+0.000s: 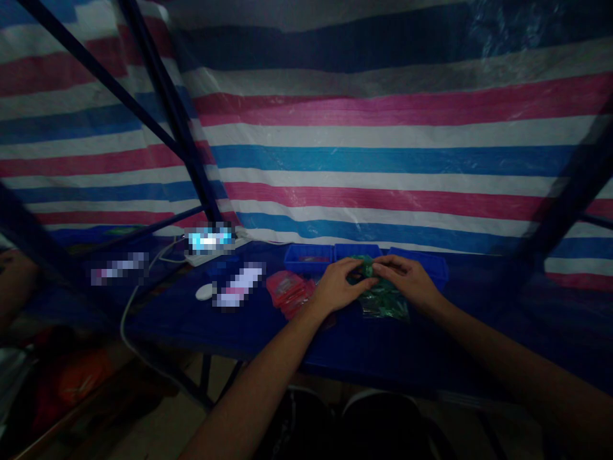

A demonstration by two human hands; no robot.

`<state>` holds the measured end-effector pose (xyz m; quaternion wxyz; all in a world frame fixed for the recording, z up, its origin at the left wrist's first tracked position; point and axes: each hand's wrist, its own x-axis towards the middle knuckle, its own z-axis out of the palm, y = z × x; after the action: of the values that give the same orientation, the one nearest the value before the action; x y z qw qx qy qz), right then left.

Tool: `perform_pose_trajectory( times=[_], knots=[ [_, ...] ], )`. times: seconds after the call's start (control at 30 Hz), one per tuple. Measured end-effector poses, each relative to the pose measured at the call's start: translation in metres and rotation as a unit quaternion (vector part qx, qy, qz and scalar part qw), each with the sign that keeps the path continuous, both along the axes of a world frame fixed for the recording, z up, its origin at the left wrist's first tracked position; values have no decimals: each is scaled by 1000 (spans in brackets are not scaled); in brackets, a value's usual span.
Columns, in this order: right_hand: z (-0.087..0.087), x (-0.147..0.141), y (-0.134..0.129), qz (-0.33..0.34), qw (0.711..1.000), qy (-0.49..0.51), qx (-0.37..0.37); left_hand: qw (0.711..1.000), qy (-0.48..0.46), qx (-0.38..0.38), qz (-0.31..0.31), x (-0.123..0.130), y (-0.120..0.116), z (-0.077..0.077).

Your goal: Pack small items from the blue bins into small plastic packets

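Observation:
Over the blue table [191, 326], my left hand [341, 285] and my right hand [408, 278] meet with fingertips closed on a small green plastic bag [368, 263]. The fingers partly cover it, and the dim light hides what is inside. Just below my hands lies a heap of clear and green plastic bags [387, 305]. Red plastic packets [287, 287] are piled to the left of my left hand, which overlaps part of that pile.
Three blue bins [309, 257] line the back of the table, partly behind my hands. At the left are a white round object [205, 292], a power strip [198, 258] and a white cable [125, 319]. Blue metal posts [189, 150] flank the table. Another person's arm [16, 278] shows far left.

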<state>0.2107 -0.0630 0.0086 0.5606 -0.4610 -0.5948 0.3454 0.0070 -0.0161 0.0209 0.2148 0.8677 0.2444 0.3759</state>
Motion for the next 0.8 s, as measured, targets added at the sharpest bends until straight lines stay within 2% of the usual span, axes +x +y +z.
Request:
perform_pose_trajectory(
  times=[0.17,0.3,0.43,0.5,0.63,0.73,0.8],
  knots=[
    [5,0,-4,13,999,-39,16,1000,14,17,-2,-1,3,-3],
    [0,1,2,1,1000,-29,6,999,38,22,26,-1,8,-6],
    [-8,3,8,-48,997,-32,58,998,34,33,32,-1,10,-6],
    [-9,5,9,-30,996,-45,68,999,32,30,20,-1,9,-6],
    [-8,6,7,46,996,-61,37,999,17,-33,5,0,7,-7],
    [-10,7,9,30,999,-36,-13,995,-16,-102,0,1,6,-8],
    [-11,8,11,21,999,-17,-35,993,-27,-118,0,1,5,-9]
  ],
)
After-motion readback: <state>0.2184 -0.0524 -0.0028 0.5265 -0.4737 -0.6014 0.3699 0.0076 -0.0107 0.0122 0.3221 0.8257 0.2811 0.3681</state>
